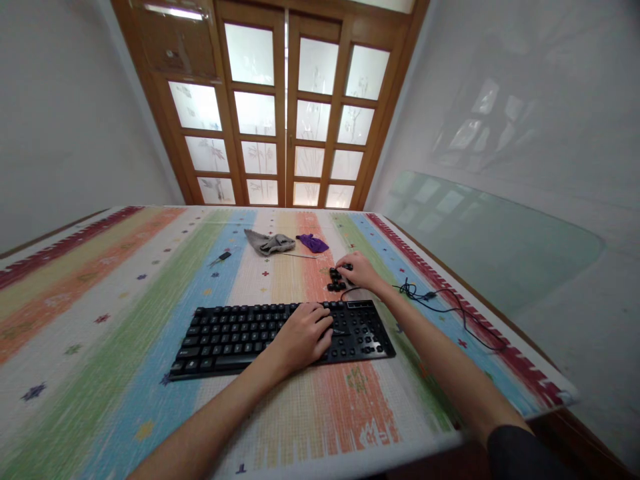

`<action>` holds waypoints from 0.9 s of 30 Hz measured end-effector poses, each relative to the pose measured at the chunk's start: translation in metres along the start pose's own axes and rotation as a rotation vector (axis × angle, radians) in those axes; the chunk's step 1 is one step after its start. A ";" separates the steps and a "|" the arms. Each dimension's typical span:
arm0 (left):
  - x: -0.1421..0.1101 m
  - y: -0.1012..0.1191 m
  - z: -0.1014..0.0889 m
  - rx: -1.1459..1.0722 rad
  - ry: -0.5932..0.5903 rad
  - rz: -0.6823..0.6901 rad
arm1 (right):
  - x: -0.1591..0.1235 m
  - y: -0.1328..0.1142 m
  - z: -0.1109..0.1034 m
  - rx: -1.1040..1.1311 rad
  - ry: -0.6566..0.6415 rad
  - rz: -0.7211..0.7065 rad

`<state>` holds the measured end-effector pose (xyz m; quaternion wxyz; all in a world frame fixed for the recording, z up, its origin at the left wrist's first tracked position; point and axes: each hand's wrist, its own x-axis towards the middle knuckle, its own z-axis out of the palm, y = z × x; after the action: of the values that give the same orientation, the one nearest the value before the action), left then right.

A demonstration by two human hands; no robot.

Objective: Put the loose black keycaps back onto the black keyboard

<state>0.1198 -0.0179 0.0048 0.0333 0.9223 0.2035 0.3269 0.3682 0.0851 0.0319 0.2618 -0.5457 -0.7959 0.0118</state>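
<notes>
A black keyboard lies slightly askew on the table. Its left part carries keycaps, while its right end shows bare key stems. My left hand rests over the keyboard right of the middle, fingers loosely bent and apart, holding nothing that I can see. Beyond the keyboard's back edge is a small group of loose black keycaps. My right hand is at this group, thumb and fingers pinched on a dark keycap, partly hidden by the fingers.
A striped cloth covers the table. Farther back lie a grey cloth, a purple cloth, a thin rod and a small black object with a thin tip. The black cable lies at right, near the wall.
</notes>
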 end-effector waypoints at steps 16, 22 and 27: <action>0.001 0.001 -0.002 0.008 -0.014 0.005 | 0.023 0.001 0.021 -0.072 -0.102 0.091; -0.001 -0.001 0.001 0.023 0.001 0.023 | 0.020 -0.009 0.016 -0.013 -0.036 0.050; -0.001 -0.001 0.002 0.031 0.006 0.020 | 0.003 -0.030 -0.001 0.066 0.006 -0.028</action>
<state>0.1199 -0.0168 0.0028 0.0152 0.9237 0.1993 0.3268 0.3416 0.0758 0.0429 0.2821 -0.5255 -0.8020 0.0326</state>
